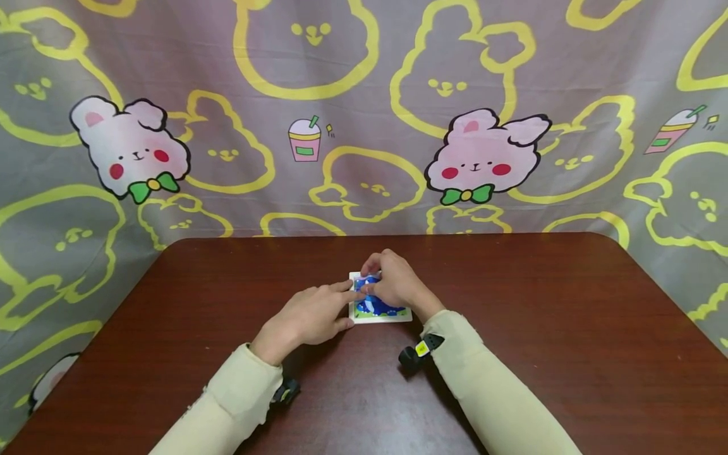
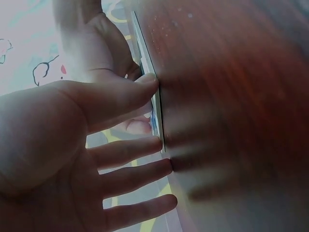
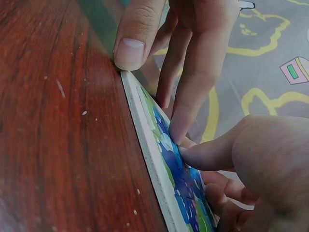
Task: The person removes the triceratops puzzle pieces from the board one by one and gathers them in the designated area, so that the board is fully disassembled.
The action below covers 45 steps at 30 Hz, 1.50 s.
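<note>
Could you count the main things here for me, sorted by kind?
Grips: 2, the left hand and the right hand
Black wrist devices: 2, the left device and the right device
Picture board: 1
Brown table: 1
Patterned cloth: 1
Total: 7

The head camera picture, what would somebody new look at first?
Probably the big grey cloth backdrop behind the table, with its yellow animal outlines and pale, red-cheeked bunny faces wearing green bows. Next, the flat white-edged board with a bright blue picture, lying on the dark reddish-brown table. The person's left hand touches its left side, and the right hand bends over its far part.
</note>
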{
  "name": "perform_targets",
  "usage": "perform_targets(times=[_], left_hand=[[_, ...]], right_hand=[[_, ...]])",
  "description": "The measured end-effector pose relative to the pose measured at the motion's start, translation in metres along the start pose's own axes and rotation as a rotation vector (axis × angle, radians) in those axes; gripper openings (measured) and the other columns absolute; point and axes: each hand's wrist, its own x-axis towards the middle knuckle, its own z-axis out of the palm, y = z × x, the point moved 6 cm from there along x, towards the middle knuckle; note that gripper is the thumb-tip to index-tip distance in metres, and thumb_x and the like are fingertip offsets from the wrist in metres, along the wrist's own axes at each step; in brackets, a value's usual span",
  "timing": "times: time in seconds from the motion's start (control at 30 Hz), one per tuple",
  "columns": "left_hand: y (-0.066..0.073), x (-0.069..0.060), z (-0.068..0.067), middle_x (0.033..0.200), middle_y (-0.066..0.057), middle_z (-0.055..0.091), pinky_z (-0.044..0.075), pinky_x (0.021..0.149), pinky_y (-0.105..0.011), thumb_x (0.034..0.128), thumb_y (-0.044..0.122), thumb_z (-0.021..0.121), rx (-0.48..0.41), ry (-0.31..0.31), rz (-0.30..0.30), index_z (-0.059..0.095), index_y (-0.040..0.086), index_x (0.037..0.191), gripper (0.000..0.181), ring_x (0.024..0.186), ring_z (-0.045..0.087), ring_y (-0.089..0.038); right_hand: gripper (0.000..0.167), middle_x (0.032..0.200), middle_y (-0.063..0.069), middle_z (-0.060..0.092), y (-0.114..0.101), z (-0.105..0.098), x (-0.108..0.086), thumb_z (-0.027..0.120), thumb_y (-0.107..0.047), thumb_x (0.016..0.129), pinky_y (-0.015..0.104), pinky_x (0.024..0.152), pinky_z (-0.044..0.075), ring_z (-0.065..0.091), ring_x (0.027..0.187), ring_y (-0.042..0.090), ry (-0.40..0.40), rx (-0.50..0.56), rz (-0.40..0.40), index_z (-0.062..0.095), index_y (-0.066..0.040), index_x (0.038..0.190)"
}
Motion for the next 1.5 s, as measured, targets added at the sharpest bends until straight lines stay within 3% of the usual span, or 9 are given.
perform_targets(times=[0.33,0.8,1.5], left_hand=[[0.0011,-0.0002,-0.0002,0.163,-0.014,0.051,0.058,0.102,-0.056,0.1007,0.033,0.074,0.014,-0.005,0.013,0.060,0.025,0.153,0.055,0.133,0.066,-0.039],[0.0019,-0.0005,0.0029,0.170,-0.016,0.041,0.051,0.113,-0.057,0.1042,0.049,0.065,0.016,-0.076,-0.020,0.050,0.024,0.160,0.063,0.143,0.058,-0.038],[0.0018,-0.0014,0.0029,0.171,-0.012,0.041,0.055,0.108,-0.056,0.1046,0.042,0.066,0.042,-0.074,-0.006,0.051,0.025,0.159,0.059,0.133,0.067,-0.037]], right_hand=[[0.019,0.111,0.007,0.064,-0.0001,-0.0018,-0.0003,0.086,-0.013,0.090,0.043,0.097,0.055,0.063,0.101,0.024,0.030,0.016,-0.016,0.073,-0.014,0.103],[0.023,0.110,0.006,0.066,-0.0026,-0.0027,-0.0008,0.087,-0.012,0.088,0.042,0.095,0.056,0.063,0.098,0.023,0.046,0.010,-0.047,0.069,-0.014,0.102],[0.024,0.104,0.007,0.073,-0.0011,-0.0056,-0.0020,0.086,-0.007,0.088,0.043,0.094,0.060,0.069,0.097,0.023,0.042,0.084,-0.066,0.076,-0.013,0.108]])
